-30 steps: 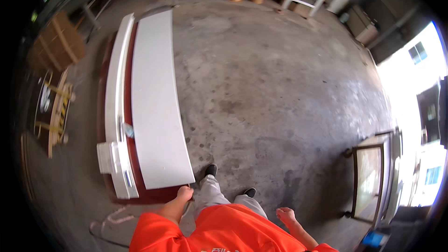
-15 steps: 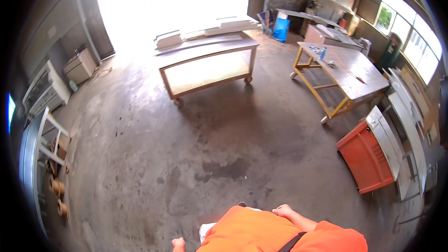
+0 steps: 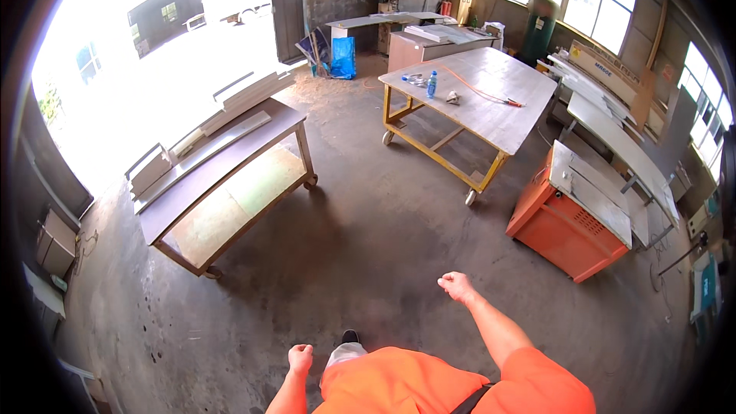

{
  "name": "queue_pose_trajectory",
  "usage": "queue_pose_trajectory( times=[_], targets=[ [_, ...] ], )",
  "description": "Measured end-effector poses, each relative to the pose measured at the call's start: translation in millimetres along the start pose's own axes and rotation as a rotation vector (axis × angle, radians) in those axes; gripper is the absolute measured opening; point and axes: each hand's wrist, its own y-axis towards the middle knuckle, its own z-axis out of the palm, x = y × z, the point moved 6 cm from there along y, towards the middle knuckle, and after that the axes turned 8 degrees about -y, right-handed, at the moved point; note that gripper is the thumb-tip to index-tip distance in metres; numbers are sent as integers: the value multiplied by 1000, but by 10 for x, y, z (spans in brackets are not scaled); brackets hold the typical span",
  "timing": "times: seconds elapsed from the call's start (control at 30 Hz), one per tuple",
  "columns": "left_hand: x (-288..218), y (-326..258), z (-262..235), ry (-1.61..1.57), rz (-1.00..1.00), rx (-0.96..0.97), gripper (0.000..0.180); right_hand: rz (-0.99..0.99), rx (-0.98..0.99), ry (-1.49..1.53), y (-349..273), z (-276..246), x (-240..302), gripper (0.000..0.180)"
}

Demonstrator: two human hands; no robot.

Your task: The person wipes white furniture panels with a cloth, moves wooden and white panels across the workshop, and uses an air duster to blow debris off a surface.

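Note:
Low beside my body, my left hand (image 3: 300, 358) hangs with its fingers curled in, and nothing shows in it. My right hand (image 3: 457, 286) is swung forward over the floor, loosely closed, with no object visible in it. Neither hand touches anything. The nearest furniture to my right hand is a yellow-framed wheeled table (image 3: 491, 100) ahead. On that table stand a blue-labelled bottle (image 3: 432, 84) and a red-handled tool (image 3: 512, 103) on an orange hose (image 3: 471, 87).
At the left is a wheeled wooden table (image 3: 230, 176) stacked with pale boards (image 3: 215, 119). An orange machine (image 3: 571, 218) with a flat top stands to the right, beside long grey benches (image 3: 613, 134). Farther back are a blue bag (image 3: 343, 58) and a green tank (image 3: 538, 31).
The view has turned right, so the tables appear farther left and closer. My right arm has swung forward from my body; my left forearm shows more.

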Motion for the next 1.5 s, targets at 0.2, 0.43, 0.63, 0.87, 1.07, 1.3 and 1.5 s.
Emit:
queue_pose_trajectory(
  times=[0.2, 0.43, 0.63, 0.87, 1.07, 1.3, 1.5],
  targets=[
    [-2086, 1326, 879, 272, 4, 150, 32, 532, -60, 31, -254, 52, -1668, 23],
    [-3676, 3311, 2466, 36, 57, 218, 20, 1165, -89, 91, -255, -132, -2437, 26],
    [-3970, 3613, 3326, 172, -54, 253, 21, 886, 32, -198, 2401, -1234, -663, 40],
    [-3665, 3889, 3343, 262, -391, 124, 15, 225, -264, -319, 5932, -2432, 1424, 53],
    [-4129, 4715, 3555, 172, -610, -90, 19, -19, -330, -526, 7853, -3072, 2569, 64],
    [-6817, 5476, 5277, -98, -17, 51, 24, -33, -348, -764, 10027, -3792, 2890, 89],
    [-7069, 5264, 6096, -114, -143, 27, 29, 68, -286, -865, 11218, -3850, 2491, 92]
  ],
)
